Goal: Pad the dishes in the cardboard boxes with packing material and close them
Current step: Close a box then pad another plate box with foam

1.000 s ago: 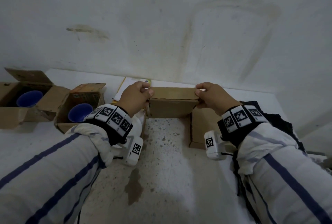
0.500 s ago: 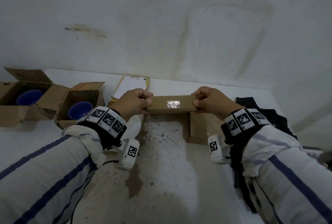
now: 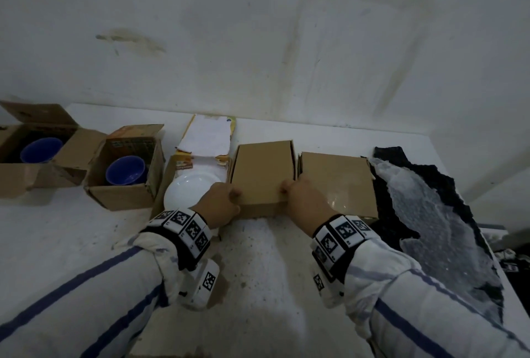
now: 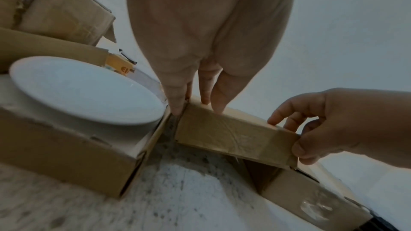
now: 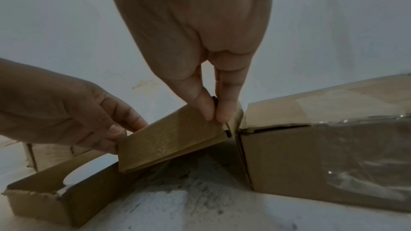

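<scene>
My left hand [image 3: 220, 205] and right hand [image 3: 305, 200] pinch the closed middle box [image 3: 262, 171] at its near corners. If I set it down crooked, it could knock the white plate [image 3: 187, 191] beside it.

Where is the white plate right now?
In the head view the white plate lies in an open cardboard box left of centre, beside the left hand, between the nearer blue-bowl box and the closed box.
</scene>
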Demonstrator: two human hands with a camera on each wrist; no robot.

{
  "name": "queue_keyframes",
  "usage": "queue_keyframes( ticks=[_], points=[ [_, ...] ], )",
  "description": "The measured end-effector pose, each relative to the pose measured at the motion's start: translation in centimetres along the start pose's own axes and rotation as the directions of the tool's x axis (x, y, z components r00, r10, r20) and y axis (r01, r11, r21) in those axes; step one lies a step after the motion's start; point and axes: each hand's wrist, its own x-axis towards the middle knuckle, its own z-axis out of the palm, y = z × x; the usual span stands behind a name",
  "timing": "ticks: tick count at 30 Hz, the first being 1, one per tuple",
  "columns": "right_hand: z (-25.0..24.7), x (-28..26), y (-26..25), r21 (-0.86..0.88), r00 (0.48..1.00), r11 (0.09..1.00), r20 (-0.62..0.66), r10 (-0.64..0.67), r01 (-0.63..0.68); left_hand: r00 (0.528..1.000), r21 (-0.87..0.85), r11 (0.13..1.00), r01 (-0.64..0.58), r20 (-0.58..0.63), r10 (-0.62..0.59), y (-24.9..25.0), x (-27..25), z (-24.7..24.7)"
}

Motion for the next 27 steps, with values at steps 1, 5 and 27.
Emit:
queue_keyframes(
  ticks=[1, 5, 27],
  points=[
    [0.1, 0.0, -0.1, -0.004, 1.0, 1.0, -0.001, -0.006, 0.006, 1.0, 0.0, 1.0, 0.001, -0.006, -0.001, -0.2, 0.0, 0.2],
    [0.2, 0.1, 0.0, -0.028, 1.0, 1.0, 0.013, 0.004, -0.004, 0.994, 0.006, 1.0, -0.013, -0.105, 0.014, -0.3, 0.3, 0.4],
    [-3.3, 0.0, 6.1, 0.273, 0.978, 0.942, -0.025, 0.209, -0.194, 0.948, 0.129, 0.941, -0.314, 0.094, 0.304, 7.0, -0.3, 1.1]
  ],
)
